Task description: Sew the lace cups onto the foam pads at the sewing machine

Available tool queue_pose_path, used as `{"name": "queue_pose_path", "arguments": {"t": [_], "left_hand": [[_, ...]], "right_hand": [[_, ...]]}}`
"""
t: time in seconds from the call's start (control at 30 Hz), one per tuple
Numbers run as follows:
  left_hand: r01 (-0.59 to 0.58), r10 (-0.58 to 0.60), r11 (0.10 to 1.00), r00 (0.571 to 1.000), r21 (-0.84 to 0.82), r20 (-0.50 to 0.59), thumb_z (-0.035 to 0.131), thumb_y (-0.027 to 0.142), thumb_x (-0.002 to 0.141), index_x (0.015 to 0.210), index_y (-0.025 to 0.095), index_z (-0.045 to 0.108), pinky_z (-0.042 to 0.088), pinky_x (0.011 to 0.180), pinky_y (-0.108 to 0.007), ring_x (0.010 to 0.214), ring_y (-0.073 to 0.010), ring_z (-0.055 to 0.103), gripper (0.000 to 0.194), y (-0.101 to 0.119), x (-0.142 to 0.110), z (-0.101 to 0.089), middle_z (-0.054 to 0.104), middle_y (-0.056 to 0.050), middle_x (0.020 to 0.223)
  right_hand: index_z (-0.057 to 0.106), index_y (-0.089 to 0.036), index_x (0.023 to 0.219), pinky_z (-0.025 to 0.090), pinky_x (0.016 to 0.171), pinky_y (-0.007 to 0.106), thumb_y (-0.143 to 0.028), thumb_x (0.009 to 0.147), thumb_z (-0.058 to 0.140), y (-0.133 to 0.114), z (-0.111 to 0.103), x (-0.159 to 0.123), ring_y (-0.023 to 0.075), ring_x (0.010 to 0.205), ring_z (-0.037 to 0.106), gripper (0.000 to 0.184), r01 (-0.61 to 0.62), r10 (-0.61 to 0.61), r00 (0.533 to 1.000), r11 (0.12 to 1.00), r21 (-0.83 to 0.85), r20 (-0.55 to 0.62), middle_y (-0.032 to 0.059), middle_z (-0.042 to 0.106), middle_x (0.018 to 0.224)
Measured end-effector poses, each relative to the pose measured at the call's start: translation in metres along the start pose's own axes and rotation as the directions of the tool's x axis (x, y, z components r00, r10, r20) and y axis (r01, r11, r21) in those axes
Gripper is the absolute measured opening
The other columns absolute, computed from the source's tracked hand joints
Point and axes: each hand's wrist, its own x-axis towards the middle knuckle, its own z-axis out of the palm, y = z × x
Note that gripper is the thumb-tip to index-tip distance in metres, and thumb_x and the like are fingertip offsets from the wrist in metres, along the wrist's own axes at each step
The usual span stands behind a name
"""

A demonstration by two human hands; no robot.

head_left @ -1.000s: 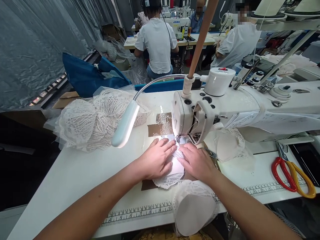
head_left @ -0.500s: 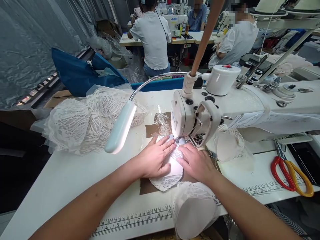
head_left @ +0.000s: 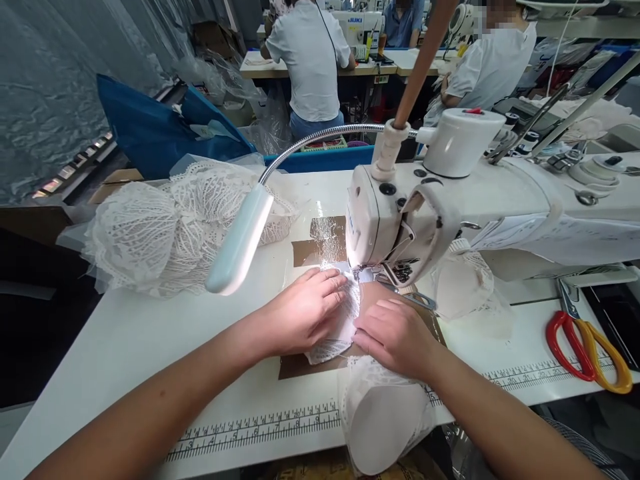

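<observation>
A white lace cup piece [head_left: 349, 313] lies under the needle area of the white sewing machine [head_left: 367, 220], lit by the lamp. My left hand [head_left: 313, 310] rests on top of it, fingers stretched forward and covering its left part. At the lower right edge of the piece, my right hand [head_left: 393, 333] has curled fingers, with thumb and fingertips closed on that edge. Below my right hand, another white lace cup [head_left: 385, 427] hangs over the table's front edge. Thread snips [head_left: 423, 300] lie just beyond the right hand, partly under the machine head.
Bundled white lace pieces [head_left: 190, 227] sit at the left. A lamp [head_left: 240, 240] on a bendy neck hangs above the table [head_left: 200, 373]. Right of the machine are another cup [head_left: 463, 287] and red-and-yellow scissors [head_left: 587, 340]. Co-workers [head_left: 313, 63] sit at machines behind.
The lace piece has turned and its lower end has shifted up. My right hand has drawn back from the needle to the piece's lower edge, its fingers more curled. The view has tilted slightly.
</observation>
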Motion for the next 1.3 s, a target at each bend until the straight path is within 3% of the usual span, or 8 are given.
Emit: {"name": "queue_pose_path", "arguments": {"t": [0.2,0.4,0.53,0.67,0.87,1.03,1.17,1.3], "left_hand": [[0.002,-0.004,0.999,0.999,-0.051,-0.045,0.048,0.031,0.093,0.115,0.012,0.061,0.047,0.087,-0.041,0.099,-0.0258,0.056,0.032,0.000,0.004,0.018,0.060,-0.015,0.118],[-0.022,0.020,0.999,0.996,-0.029,-0.082,0.044,0.031,0.095,0.114,0.012,0.060,0.046,0.086,-0.042,0.098,-0.0255,0.055,0.031,-0.004,0.001,0.026,0.060,-0.015,0.118],[-0.017,0.013,0.999,0.997,-0.050,-0.082,0.043,0.030,0.095,0.109,0.012,0.061,0.046,0.084,-0.041,0.094,-0.0247,0.055,0.029,-0.004,0.000,0.025,0.061,-0.014,0.112],[-0.017,0.012,0.998,0.995,-0.053,-0.094,0.043,0.029,0.095,0.106,0.012,0.062,0.046,0.082,-0.040,0.091,-0.0239,0.055,0.027,-0.003,0.000,0.025,0.062,-0.013,0.109],[-0.017,0.009,0.998,0.993,-0.068,-0.117,0.045,0.029,0.093,0.106,0.013,0.062,0.046,0.082,-0.039,0.091,-0.0237,0.055,0.026,-0.004,0.000,0.025,0.062,-0.013,0.108],[-0.017,0.009,0.997,0.993,-0.070,-0.115,0.047,0.029,0.092,0.106,0.013,0.062,0.045,0.084,-0.040,0.093,-0.0242,0.055,0.026,-0.005,-0.001,0.027,0.062,-0.013,0.109],[-0.024,0.019,0.999,0.994,-0.047,-0.105,0.045,0.030,0.093,0.114,0.012,0.060,0.045,0.086,-0.041,0.097,-0.0254,0.054,0.032,-0.005,-0.001,0.029,0.060,-0.014,0.119],[-0.036,0.036,0.999,0.995,-0.002,-0.093,0.043,0.032,0.094,0.125,0.010,0.056,0.044,0.089,-0.043,0.103,-0.0279,0.053,0.040,-0.006,-0.001,0.029,0.055,-0.014,0.132]], "right_hand": [[0.064,-0.019,0.074,0.030,0.063,0.029,-0.028,0.093,0.048,-0.001,0.001,0.001,0.0138,0.064,0.042,0.026,-0.026,0.026,1.000,1.000,0.007,-0.003,-0.0002,0.057,0.065],[0.063,-0.020,0.072,0.026,0.059,0.030,-0.002,0.078,0.044,0.006,-0.001,0.006,0.0157,0.064,0.042,0.026,-0.201,0.196,0.979,0.946,-0.254,-0.047,0.0021,0.055,0.067],[0.056,-0.019,0.058,0.029,0.060,0.030,-0.006,0.078,0.044,0.012,-0.003,0.004,0.0161,0.063,0.042,0.026,-0.264,0.229,0.961,0.928,-0.263,-0.157,0.0035,0.055,0.064],[0.065,-0.020,0.083,0.031,0.059,0.028,-0.021,0.089,0.048,0.008,0.001,0.008,0.0169,0.067,0.049,0.018,-0.263,0.261,0.965,0.934,-0.242,-0.040,0.0032,0.058,0.068],[0.058,-0.018,0.064,0.023,0.052,0.029,-0.010,0.087,0.044,0.014,0.001,0.008,0.0141,0.057,0.044,0.029,-0.303,0.289,0.953,0.865,-0.400,-0.096,0.0037,0.054,0.060],[0.059,-0.017,0.068,0.018,0.050,0.027,-0.020,0.086,0.049,0.036,-0.028,-0.008,0.0143,0.058,0.046,0.021,-0.600,0.497,0.800,0.678,-0.424,-0.337,0.0050,0.057,0.063],[0.049,-0.018,0.050,0.014,0.047,0.026,-0.041,0.091,0.045,0.044,-0.046,-0.016,0.0107,0.045,0.033,0.047,-0.738,0.677,0.670,0.566,-0.368,-0.303,0.0016,0.049,0.049],[0.038,-0.018,0.043,0.017,0.048,0.026,-0.037,0.091,0.044,0.030,-0.038,-0.009,0.0100,0.044,0.031,0.052,-0.548,0.495,0.835,0.787,-0.284,-0.239,-0.0008,0.038,0.042]]}}
